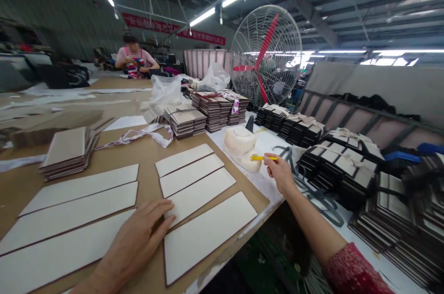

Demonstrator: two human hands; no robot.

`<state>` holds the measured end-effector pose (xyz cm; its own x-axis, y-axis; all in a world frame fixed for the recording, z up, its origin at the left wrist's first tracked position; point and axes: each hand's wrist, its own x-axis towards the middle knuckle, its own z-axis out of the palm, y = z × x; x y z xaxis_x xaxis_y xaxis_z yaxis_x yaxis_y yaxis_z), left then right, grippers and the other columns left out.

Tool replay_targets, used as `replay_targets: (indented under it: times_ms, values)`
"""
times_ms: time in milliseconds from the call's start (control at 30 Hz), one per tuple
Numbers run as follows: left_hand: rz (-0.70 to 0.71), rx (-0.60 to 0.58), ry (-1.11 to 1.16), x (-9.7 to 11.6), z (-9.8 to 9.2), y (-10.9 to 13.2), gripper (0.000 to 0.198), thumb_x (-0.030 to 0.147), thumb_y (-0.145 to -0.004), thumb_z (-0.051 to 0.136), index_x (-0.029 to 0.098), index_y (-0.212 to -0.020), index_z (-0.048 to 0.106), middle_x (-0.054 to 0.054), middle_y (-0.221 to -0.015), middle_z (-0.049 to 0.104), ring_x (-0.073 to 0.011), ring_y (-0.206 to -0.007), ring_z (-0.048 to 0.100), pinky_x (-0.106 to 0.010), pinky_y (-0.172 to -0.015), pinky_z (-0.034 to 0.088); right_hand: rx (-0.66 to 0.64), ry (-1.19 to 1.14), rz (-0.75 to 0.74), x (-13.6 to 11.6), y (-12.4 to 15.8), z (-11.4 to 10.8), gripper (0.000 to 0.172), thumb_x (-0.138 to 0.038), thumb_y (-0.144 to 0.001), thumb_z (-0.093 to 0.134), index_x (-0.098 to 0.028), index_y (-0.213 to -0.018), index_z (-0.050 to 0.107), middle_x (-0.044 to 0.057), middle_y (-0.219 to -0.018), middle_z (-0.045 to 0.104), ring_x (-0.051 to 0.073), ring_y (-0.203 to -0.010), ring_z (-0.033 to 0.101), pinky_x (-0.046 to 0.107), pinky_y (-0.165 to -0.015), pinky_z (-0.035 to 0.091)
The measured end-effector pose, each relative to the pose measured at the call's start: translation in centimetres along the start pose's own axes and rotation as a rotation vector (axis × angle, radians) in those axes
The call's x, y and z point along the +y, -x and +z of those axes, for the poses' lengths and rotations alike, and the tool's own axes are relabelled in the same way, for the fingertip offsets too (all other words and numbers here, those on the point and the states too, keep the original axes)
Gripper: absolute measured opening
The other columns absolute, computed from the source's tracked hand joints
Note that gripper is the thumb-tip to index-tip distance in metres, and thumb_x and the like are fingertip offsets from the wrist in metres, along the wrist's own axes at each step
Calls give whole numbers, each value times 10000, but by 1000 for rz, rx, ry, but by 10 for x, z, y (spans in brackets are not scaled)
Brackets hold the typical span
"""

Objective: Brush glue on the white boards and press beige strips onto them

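My left hand [147, 224] lies palm down with fingers stretched out, its fingertips on the left end of a pale dark-edged panel [204, 194]. More such panels lie in two rows on the brown tabletop sheet, including a front panel [210, 238] to the right of the hand and a long panel [76, 243] to its left. In my right hand [279, 171] a slim yellow tool, which looks like a small brush [257, 158], is pinched between thumb and fingers. Its head is over the edge of a whitish, yellow-stained tub [239, 140]; the tub's contents are not clear.
A stack of panels [65, 148] stands at left, with tied bundles [185, 120] behind. Dark-edged bundles [338, 164] and grey straps [321, 201] lie on the right. A large fan [267, 56] stands behind the table. A co-worker [135, 59] is at the far end.
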<state>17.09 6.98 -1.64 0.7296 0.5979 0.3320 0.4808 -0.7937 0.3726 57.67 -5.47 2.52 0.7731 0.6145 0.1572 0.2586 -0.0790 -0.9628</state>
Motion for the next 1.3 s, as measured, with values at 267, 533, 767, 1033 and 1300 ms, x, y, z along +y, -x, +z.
replay_targets:
  times_ms: [267, 533, 767, 1033, 1300]
  values:
    - [27, -16, 12, -11, 12, 10, 292, 481, -907, 540, 283, -1081, 666, -57, -1158, 685, -249, -1108, 616, -361, -990, 499, -214, 507, -332, -42, -23, -26, 350, -413, -845, 575, -188, -1085, 694, 47, -837, 662, 183, -712, 563, 306, -697, 430]
    - [-19, -59, 47, -15, 13, 10, 271, 488, -907, 539, 308, -1079, 646, -31, -1184, 670, -243, -1153, 592, -383, -1033, 472, -370, 768, -352, -54, -38, -7, 270, -404, -877, 547, -186, -881, 707, 75, -761, 682, 216, -737, 588, 302, -712, 392]
    - [31, -14, 15, -17, 14, 10, 281, 480, -909, 540, 284, -1075, 655, -44, -1158, 683, -241, -1112, 621, -362, -996, 506, -347, 610, -182, -40, -56, -16, 401, -449, -927, 418, -146, -838, 666, 50, -671, 672, 138, -533, 573, 232, -505, 414]
    - [48, -6, 23, -18, 13, 10, 268, 490, -918, 526, 303, -1075, 635, -11, -1144, 679, -225, -1112, 614, -376, -981, 526, -310, 561, -167, -20, -55, -16, 408, -475, -920, 411, -166, -830, 662, 38, -640, 666, 134, -498, 561, 227, -465, 410]
    - [58, -14, 8, -19, 15, 11, 252, 470, -926, 524, 297, -1074, 631, -19, -1150, 670, -220, -1114, 608, -377, -986, 523, -329, 766, -382, -38, -46, -13, 274, -377, -895, 507, -187, -838, 696, 46, -644, 654, 196, -625, 594, 288, -633, 405]
